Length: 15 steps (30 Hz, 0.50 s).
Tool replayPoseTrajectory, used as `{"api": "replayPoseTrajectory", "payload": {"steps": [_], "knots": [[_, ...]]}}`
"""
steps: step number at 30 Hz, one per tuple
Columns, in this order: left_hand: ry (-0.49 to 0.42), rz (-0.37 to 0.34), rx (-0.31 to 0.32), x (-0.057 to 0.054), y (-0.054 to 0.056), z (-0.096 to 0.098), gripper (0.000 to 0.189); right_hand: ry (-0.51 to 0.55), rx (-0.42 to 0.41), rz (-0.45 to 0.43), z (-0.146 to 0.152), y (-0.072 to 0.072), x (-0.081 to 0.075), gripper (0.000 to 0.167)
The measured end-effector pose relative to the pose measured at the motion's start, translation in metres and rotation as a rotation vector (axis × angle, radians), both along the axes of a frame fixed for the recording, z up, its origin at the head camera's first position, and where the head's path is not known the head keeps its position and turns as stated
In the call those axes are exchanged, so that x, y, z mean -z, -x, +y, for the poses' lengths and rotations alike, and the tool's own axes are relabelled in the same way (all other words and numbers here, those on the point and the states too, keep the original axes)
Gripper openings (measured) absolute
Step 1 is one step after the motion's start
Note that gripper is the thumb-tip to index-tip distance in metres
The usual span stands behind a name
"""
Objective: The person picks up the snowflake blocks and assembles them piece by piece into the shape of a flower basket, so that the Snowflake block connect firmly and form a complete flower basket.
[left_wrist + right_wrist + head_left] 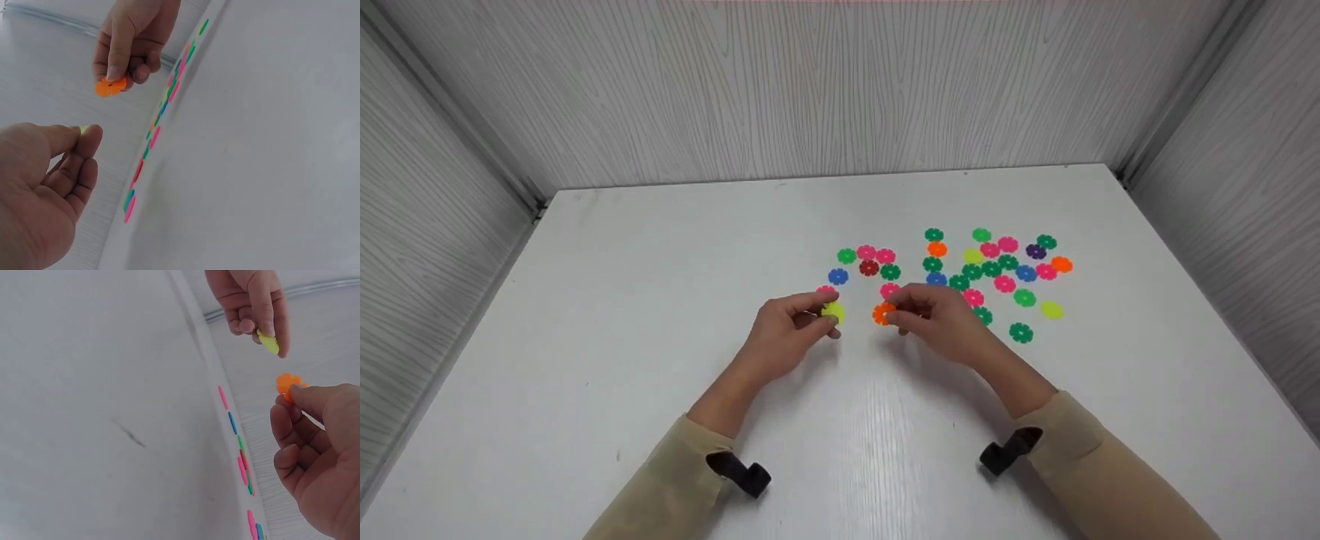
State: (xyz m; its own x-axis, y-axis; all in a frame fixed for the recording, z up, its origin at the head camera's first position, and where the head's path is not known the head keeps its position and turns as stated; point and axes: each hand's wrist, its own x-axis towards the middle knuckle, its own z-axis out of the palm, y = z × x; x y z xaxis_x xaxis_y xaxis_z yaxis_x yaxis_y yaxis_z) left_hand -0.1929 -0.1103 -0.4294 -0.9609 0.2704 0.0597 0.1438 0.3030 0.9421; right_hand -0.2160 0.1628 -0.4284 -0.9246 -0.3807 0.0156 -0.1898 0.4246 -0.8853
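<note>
My left hand (pixel 786 330) pinches a yellow notched plastic disc (pixel 833 312) between thumb and fingers. Across a small gap, my right hand (pixel 941 319) pinches an orange notched disc (pixel 883 313) by its edge. Both discs are held above the white table, apart from each other. In the left wrist view the orange disc (pixel 110 86) shows its slotted rim, while only a sliver of the yellow disc (pixel 84 129) shows. The right wrist view has the yellow disc (pixel 268 342) tilted. Just beyond the hands lies an arch of discs, including a dark red disc (pixel 868 268) and a blue disc (pixel 838 277).
Several loose discs lie to the right, among them a purple disc (pixel 1036 251), a yellow disc (pixel 1051 310) and a green disc (pixel 1021 333). Wood-grained panels (pixel 825 90) enclose the white table (pixel 622 300) at the back and sides. Each sleeve carries a black strap (pixel 739 474).
</note>
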Motion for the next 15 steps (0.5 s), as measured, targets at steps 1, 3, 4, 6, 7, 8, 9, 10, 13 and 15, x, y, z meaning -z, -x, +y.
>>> {"api": "replayPoseTrajectory", "payload": {"steps": [1,3,4,6,7,8,9,10,13,15], "knots": [[-0.012,0.004,0.001,-0.001,-0.003,0.003,0.041,0.015,0.003,0.002,0.002,-0.002,0.0,0.017],[-0.022,0.009,0.004,-0.002,-0.009,0.008,0.043,0.044,0.009,0.008,0.005,-0.006,0.001,0.017],[-0.023,0.011,0.004,-0.002,-0.012,0.01,0.045,0.059,0.01,0.013,0.007,-0.008,0.002,0.017],[-0.031,0.02,0.003,0.0,-0.015,0.014,0.047,0.086,0.01,0.025,0.009,-0.01,0.005,0.017],[-0.037,0.027,0.004,0.002,-0.017,0.016,0.047,0.101,0.011,0.029,0.009,-0.01,0.006,0.017],[-0.045,0.025,0.002,0.004,-0.018,0.017,0.047,0.119,0.009,0.029,0.01,-0.011,0.007,0.017],[-0.051,0.028,-0.001,0.005,-0.019,0.019,0.047,0.135,0.007,0.029,0.01,-0.011,0.009,0.017],[-0.056,0.026,-0.005,0.008,-0.019,0.02,0.047,0.149,0.006,0.029,0.01,-0.011,0.01,0.017],[-0.07,0.033,-0.016,0.014,-0.021,0.024,0.047,0.179,0.0,0.022,0.009,-0.012,0.014,0.017],[-0.076,0.032,-0.023,0.018,-0.022,0.027,0.047,0.185,-0.009,0.023,0.008,-0.013,0.016,0.017]]}}
